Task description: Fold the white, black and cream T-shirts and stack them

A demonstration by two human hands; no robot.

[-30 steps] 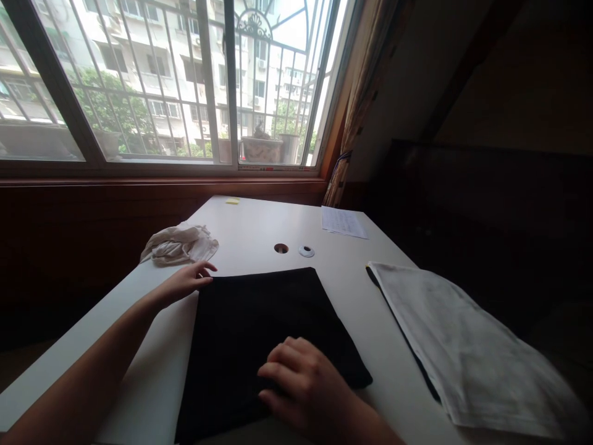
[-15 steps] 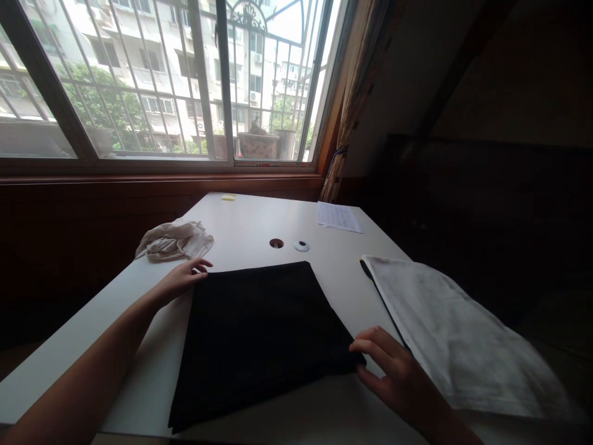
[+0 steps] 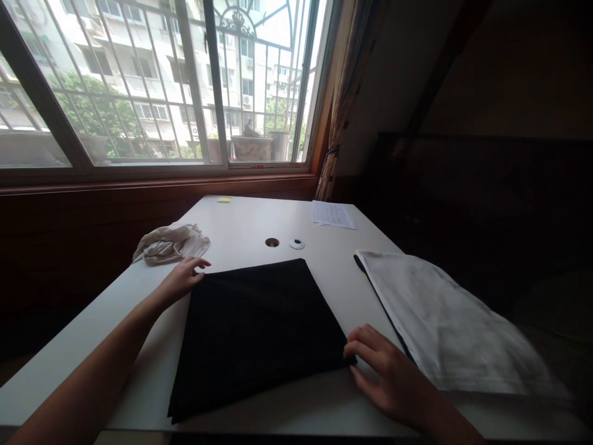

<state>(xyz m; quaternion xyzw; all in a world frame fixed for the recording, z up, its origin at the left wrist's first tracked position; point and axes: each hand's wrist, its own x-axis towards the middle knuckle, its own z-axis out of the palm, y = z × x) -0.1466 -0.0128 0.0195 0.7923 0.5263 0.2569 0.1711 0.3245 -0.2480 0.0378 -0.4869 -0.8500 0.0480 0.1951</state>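
A piece of black folded cloth (image 3: 259, 334) lies flat in front of me on the white table, its layers showing along the near edge. At its far left corner is my left hand (image 3: 185, 275), with fingers curved and apart from the thumb, which touches the cloth's edge. My right hand (image 3: 380, 368) pinches the near right corner of the same cloth between thumb and fingers. The kind of garment cannot be told.
The white table (image 3: 245, 225) carries a crumpled beige cloth (image 3: 173, 243) at left and a white cloth with a dark edge (image 3: 435, 315) at right. Farther back are paper sheets (image 3: 334, 214), a yellow note (image 3: 224, 200), a cable hole (image 3: 272, 243) and its round cover (image 3: 297, 244).
The view has shifted slightly. My right hand and the cloth corner in it have moved a little to the left; my left hand stays at the far left corner.
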